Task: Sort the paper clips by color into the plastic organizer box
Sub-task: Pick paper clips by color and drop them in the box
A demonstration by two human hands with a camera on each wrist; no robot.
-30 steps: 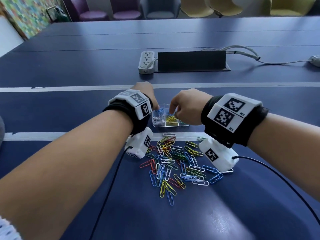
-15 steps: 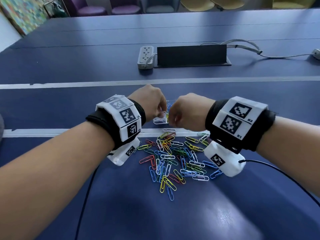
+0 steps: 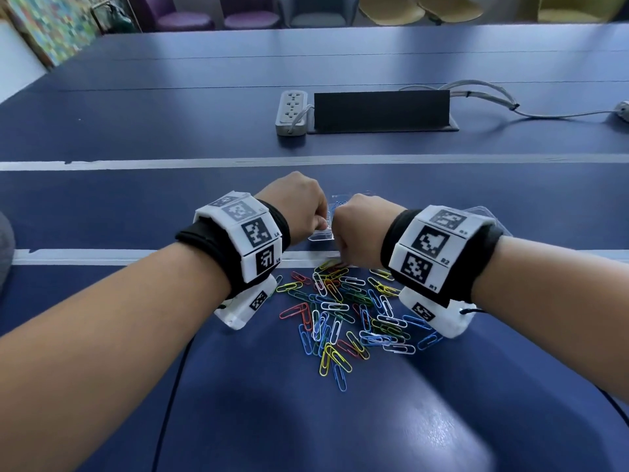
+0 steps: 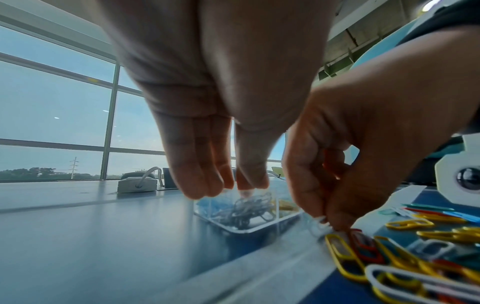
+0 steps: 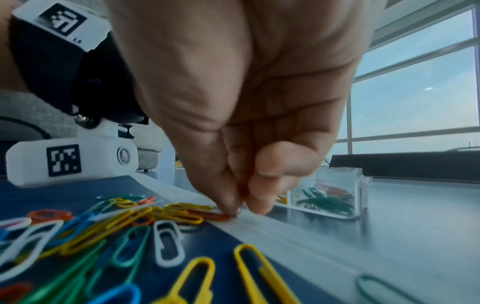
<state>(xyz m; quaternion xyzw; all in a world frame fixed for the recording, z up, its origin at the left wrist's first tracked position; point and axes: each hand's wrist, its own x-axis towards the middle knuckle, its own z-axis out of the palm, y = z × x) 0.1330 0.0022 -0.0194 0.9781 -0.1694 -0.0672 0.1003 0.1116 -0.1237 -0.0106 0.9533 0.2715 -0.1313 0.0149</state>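
While a heap of coloured paper clips [image 3: 350, 315] lies loose on the blue table [image 3: 136, 131], a person's two hands work close together at its far edge, w/ the clear plastic organizer box [image 4: 249, 224] just beyond them. Compartments seen from the wrist cams hold sorted clips: a grey-looking tangle nearest the left hand [image 3: 299, 206], blue behind it, yellow alongside; green and red in the cells on the right side [image 5: 330, 197]. Left hand hangs over the box, fingers straight down and bunched, tips just above the rim; whether anything is pinched there can't be told. Right hand [image 3: 360, 226] is down at the heap's edge by the pale strip across the table, thumb and forefinger tips closed together on a small clip, colour too blurred to call. Power strip [image 3: 291, 112] and black panel [image 3: 381, 110] sit well back.
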